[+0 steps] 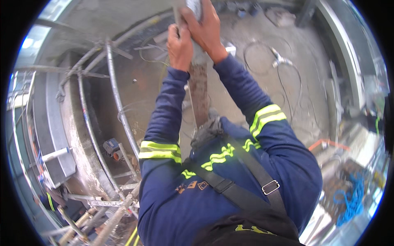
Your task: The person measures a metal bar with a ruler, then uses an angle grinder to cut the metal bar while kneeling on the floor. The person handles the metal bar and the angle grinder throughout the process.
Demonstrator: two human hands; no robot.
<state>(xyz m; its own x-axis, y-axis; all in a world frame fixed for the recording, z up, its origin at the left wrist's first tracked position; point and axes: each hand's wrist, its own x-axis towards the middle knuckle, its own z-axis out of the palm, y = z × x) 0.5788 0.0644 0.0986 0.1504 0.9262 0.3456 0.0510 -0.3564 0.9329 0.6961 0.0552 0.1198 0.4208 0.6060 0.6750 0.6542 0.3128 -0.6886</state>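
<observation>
Both arms reach up and forward in navy sleeves with yellow reflective bands. My left hand (181,47) is closed, its fingers curled at the lower end of a thin grey strip (177,17). Just to its right and higher, my right hand (206,30) is closed around a pale grey-white piece (194,7) that the top edge of the picture partly cuts off. Its thumb lies across toward the strip. The two hands almost touch. What kind of thing the pale piece is, I cannot make out.
Below my hands a worn brown plank (200,92) runs between my forearms. Metal scaffold poles (117,86) stand at left. Cables with a connector (282,60) lie on the concrete floor (234,90). Blue rope (353,197) is heaped at lower right, near an orange strip (328,143).
</observation>
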